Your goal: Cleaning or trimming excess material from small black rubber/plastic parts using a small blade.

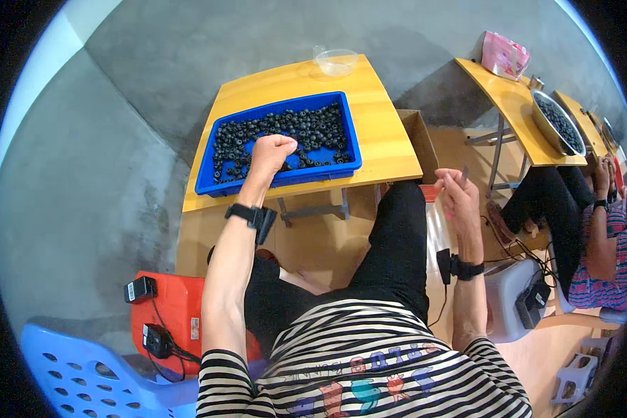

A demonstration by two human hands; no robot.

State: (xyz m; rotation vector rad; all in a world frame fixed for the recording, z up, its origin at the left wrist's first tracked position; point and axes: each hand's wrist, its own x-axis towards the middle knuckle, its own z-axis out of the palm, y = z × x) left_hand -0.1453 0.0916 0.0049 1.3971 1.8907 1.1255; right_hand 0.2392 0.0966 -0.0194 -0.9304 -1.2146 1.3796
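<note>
A blue plastic tray [205,171] on the yellow wooden table holds many small, round, dark pieces [306,125], several with a pale ring; their kind is unclear. Over the tray's near side, my left hand [268,157] is closed with its fingertips pinched together. Whatever they hold, if anything, is hidden. Off the table's right corner, above the floor beside my right knee, my right hand [458,197] is closed round a thin, grey, blade-like tool [465,172] whose tip sticks up past the fingers.
A clear plastic bowl [338,63] stands at the table's far edge, and a cardboard box [416,136] beside the table. On the right, a co-worker [602,237] sits by another table with a metal basin [543,124] of dark pieces. A red stool [177,303] with black adapters is at lower left.
</note>
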